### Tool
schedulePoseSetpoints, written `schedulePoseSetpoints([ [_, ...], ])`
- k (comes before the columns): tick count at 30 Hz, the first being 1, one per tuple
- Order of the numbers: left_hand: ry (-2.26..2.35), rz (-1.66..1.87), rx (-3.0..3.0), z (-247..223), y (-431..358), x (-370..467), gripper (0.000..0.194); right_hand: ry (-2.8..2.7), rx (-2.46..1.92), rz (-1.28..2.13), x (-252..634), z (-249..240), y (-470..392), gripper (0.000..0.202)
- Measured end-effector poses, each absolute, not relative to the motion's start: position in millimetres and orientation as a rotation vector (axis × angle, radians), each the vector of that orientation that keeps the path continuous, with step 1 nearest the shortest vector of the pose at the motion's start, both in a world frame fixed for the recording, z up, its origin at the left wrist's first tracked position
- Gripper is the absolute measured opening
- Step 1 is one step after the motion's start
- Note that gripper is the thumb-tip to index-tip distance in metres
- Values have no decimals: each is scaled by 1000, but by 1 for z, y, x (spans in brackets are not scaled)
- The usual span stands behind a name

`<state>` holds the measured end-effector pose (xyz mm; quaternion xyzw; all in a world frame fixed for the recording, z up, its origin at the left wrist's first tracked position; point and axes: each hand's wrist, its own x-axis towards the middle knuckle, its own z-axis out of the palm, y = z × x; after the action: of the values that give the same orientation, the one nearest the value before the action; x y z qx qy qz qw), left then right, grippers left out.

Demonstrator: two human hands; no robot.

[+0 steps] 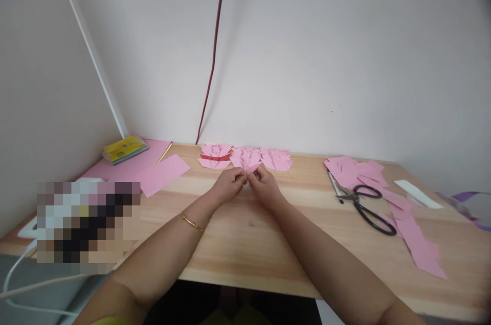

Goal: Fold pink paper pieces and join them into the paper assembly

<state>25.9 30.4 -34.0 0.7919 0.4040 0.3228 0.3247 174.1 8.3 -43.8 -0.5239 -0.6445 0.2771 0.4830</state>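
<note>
Both hands meet over the middle of the wooden table (245, 233). My left hand (231, 183) is closed, its fingertips pinching a folded piece of pink paper (252, 165). My right hand (264, 184) pinches the same paper from the other side, with its fingers curled in. Part of the paper is hidden behind the fingers. Just beyond the hands, against the wall, lie several pink paper cut-outs with jagged edges (276, 159). A red strip (215, 157) shows among those on the left.
Black-handled scissors (374, 217), a pen (333, 182), pink scraps (418, 246) and a white strip (418, 194) lie on the right. On the left are pink sheets (164, 174), a yellow pencil (164, 153), a yellow packet (126, 149) and a blurred-out area. A dark red cable (214, 54) hangs down the wall.
</note>
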Motion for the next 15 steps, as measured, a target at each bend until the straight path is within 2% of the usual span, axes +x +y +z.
schedulePoseSetpoints([
  [15,1150,839,2110,-38,32,28,16,-1579,-1285,665,174,-48,10,24],
])
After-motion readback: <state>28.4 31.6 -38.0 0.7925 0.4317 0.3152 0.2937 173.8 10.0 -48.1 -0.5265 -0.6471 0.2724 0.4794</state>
